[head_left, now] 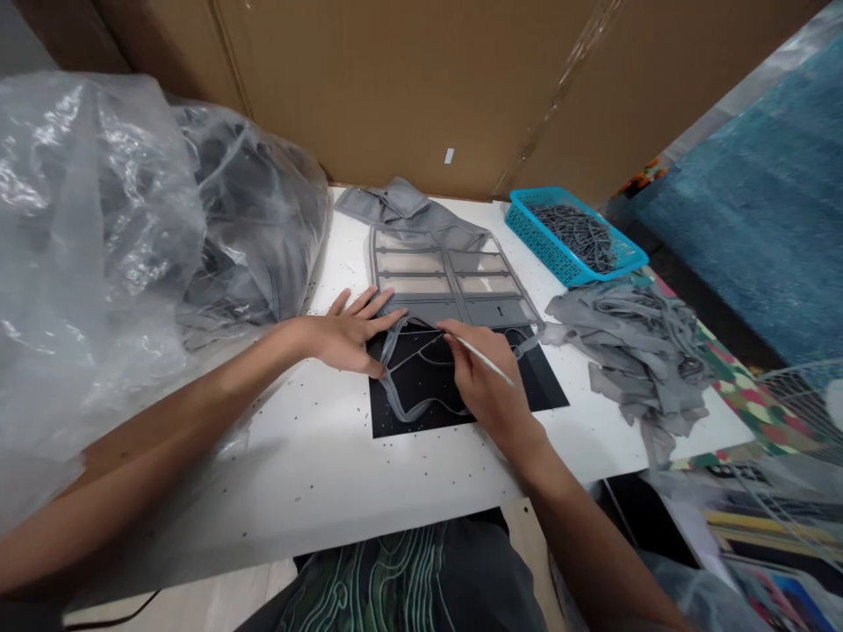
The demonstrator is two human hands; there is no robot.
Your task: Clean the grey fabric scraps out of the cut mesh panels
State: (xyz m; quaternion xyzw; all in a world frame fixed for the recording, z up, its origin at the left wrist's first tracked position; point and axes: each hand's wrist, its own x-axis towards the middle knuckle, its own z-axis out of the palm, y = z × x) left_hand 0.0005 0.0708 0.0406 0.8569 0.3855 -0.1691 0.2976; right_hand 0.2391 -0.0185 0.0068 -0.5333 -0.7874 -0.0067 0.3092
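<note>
My left hand [349, 332] lies flat with its fingers spread. Its fingertips reach the lower edge of a grey fabric piece with clear mesh pockets [421, 262], and its thumb rests on a grey strap [390, 391]. That strap curves in a loop over a black sheet [408, 425]. Pinched in my right hand [491, 373] is a thin white pen-like tool [484, 358], slanting up and left. Its tip is at the black sheet near a thin grey cord [414, 355]; whether it touches the cord I cannot tell.
A clear plastic bag of grey fabric [250, 219] stands at the left. At the back right is a blue basket [557, 259] of dark cord-like pieces, with a heap of grey strips [638, 351] before it. Cardboard [395, 105] walls the white table's [342, 491] back. Small dark specks dot the table.
</note>
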